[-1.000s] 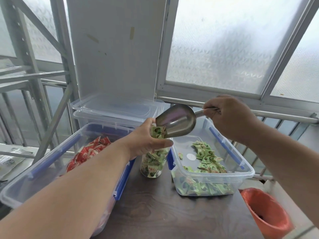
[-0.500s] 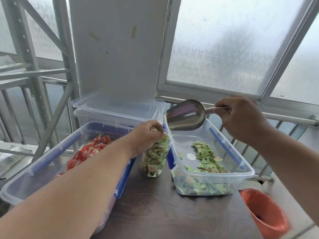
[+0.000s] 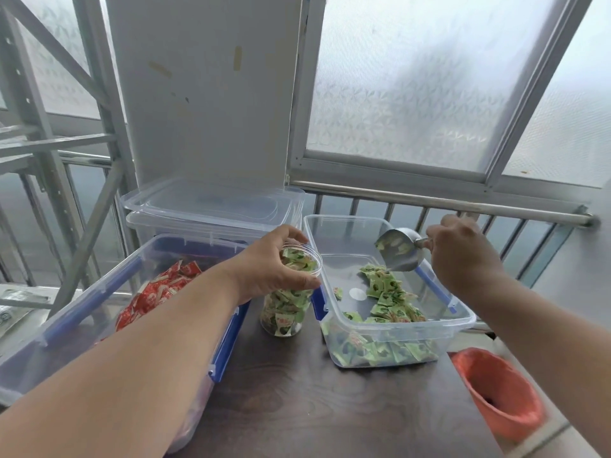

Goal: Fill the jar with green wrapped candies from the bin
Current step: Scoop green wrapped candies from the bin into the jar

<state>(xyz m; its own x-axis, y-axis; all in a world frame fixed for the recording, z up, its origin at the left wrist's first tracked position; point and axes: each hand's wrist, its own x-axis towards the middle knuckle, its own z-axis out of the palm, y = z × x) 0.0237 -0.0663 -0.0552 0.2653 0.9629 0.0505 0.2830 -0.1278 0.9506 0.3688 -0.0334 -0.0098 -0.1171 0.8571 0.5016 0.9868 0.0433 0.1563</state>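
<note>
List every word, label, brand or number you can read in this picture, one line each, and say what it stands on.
No text can be read.
Green candies in the bin: printed wrappers, too small and blurred to read.
Candies in the jar: red-and-white marks on the wrappers, blurred.
Red candies in the left bin: white print, unreadable.
Metal scoop, stacked lids and orange bucket: no visible marking.

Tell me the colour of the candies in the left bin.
Red with white, seen in the head view: candies in the left bin.
</note>
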